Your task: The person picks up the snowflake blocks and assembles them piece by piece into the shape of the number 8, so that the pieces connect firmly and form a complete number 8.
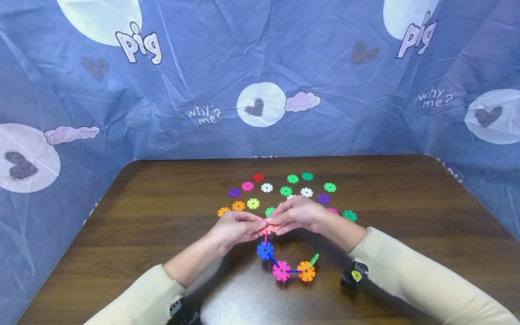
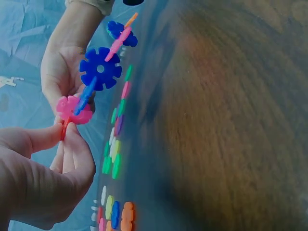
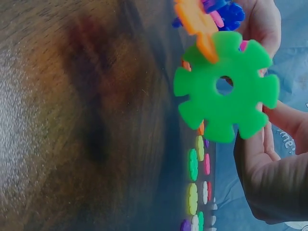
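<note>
A chain of notched plastic snowflake discs hangs from my two hands above the table. At its upper end is a red-orange disc. My left hand pinches this disc between thumb and fingers, as the left wrist view also shows. From the other side, my right hand grips at the same disc with thumb and fingertips, which partly cover it. Below follow a pink disc seen edge-on, a blue disc, a pink disc, an orange disc and a green disc at the free end.
Several loose discs lie spread on the brown table beyond my hands, among them a red disc, a yellow disc and a green disc. A blue printed cloth stands around the table's back and sides.
</note>
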`<state>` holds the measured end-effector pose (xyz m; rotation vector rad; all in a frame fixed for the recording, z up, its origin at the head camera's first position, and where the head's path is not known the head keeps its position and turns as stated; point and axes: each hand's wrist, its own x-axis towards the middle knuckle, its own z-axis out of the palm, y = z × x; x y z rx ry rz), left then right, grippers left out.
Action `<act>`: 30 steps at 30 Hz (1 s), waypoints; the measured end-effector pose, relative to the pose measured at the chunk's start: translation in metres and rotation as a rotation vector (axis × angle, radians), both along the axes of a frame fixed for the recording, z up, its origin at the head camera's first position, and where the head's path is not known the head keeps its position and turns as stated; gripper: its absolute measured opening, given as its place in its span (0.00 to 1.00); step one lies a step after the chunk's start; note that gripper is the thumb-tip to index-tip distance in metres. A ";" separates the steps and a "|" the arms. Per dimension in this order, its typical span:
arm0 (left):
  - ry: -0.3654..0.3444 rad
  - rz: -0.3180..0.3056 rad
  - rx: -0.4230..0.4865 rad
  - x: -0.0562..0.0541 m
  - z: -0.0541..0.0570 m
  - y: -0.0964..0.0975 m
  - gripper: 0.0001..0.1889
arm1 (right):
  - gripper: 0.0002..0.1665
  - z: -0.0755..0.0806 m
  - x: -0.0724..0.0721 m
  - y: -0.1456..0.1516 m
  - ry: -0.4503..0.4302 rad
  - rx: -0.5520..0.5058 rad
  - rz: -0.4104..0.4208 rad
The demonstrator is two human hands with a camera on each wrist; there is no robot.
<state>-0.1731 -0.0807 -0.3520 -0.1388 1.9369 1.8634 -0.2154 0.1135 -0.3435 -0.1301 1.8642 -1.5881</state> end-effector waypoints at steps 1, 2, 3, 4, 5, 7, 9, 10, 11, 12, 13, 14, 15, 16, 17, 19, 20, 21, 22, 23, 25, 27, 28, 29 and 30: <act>0.001 0.002 -0.001 0.001 -0.001 0.000 0.14 | 0.19 0.000 0.000 0.000 -0.002 0.004 0.006; 0.002 0.005 0.000 0.001 -0.001 0.001 0.14 | 0.19 0.000 0.000 0.000 -0.002 0.007 0.012; 0.005 0.010 -0.003 0.001 -0.001 0.001 0.14 | 0.19 0.000 -0.001 0.001 0.004 0.009 0.020; 0.011 0.012 -0.004 0.001 -0.001 0.001 0.13 | 0.20 0.001 -0.002 0.002 0.011 0.010 0.018; 0.017 0.015 -0.005 0.001 0.000 0.000 0.13 | 0.21 0.002 -0.004 0.003 0.025 0.011 0.015; 0.031 0.019 -0.011 0.001 0.001 -0.001 0.13 | 0.23 0.005 -0.009 0.007 0.068 0.016 -0.006; 0.043 0.020 -0.015 0.000 0.002 -0.004 0.14 | 0.24 0.009 -0.015 0.013 0.125 0.039 -0.043; 0.046 0.024 -0.016 -0.001 0.003 -0.005 0.14 | 0.24 0.011 -0.018 0.017 0.153 0.061 -0.064; 0.046 0.027 -0.018 -0.001 0.003 -0.007 0.14 | 0.25 0.012 -0.021 0.021 0.182 0.088 -0.081; 0.047 0.030 -0.022 -0.002 0.003 -0.008 0.14 | 0.25 0.013 -0.024 0.025 0.210 0.117 -0.096; 0.045 0.031 -0.026 -0.002 0.003 -0.009 0.14 | 0.24 0.012 -0.027 0.029 0.240 0.154 -0.107; 0.044 0.029 -0.028 -0.002 0.003 -0.011 0.14 | 0.23 0.012 -0.030 0.033 0.274 0.196 -0.111; 0.043 0.030 -0.030 -0.003 0.002 -0.012 0.14 | 0.23 0.011 -0.032 0.037 0.312 0.249 -0.112; 0.042 0.030 -0.032 -0.003 0.002 -0.013 0.14 | 0.21 0.009 -0.034 0.041 0.354 0.311 -0.111; 0.041 0.028 -0.034 -0.003 0.002 -0.014 0.14 | 0.20 0.007 -0.036 0.045 0.403 0.374 -0.100; 0.041 0.027 -0.033 -0.003 0.000 -0.016 0.14 | 0.17 0.002 -0.039 0.051 0.506 0.503 -0.055; 0.042 0.025 -0.030 -0.003 0.000 -0.016 0.14 | 0.16 -0.001 -0.040 0.054 0.553 0.553 -0.025; 0.043 0.026 -0.030 -0.003 -0.001 -0.017 0.14 | 0.15 -0.005 -0.041 0.056 0.602 0.595 0.010; 0.042 0.029 -0.031 -0.003 -0.001 -0.017 0.14 | 0.15 -0.008 -0.041 0.057 0.647 0.620 0.045; 0.042 0.030 -0.032 -0.003 -0.002 -0.017 0.14 | 0.15 -0.011 -0.042 0.057 0.702 0.637 0.083; 0.040 0.025 -0.031 -0.004 -0.002 -0.018 0.15 | 0.16 -0.016 -0.042 0.056 0.782 0.653 0.137; 0.035 0.025 -0.032 -0.004 -0.002 -0.018 0.14 | 0.16 -0.019 -0.042 0.055 0.861 0.681 0.173; 0.030 0.024 -0.030 -0.005 -0.002 -0.018 0.14 | 0.15 -0.019 -0.042 0.054 0.893 0.696 0.183; 0.030 0.018 -0.028 -0.005 -0.002 -0.018 0.15 | 0.14 -0.019 -0.042 0.053 0.916 0.713 0.188; 0.028 0.015 -0.027 -0.005 -0.001 -0.019 0.15 | 0.14 -0.019 -0.042 0.052 0.929 0.728 0.193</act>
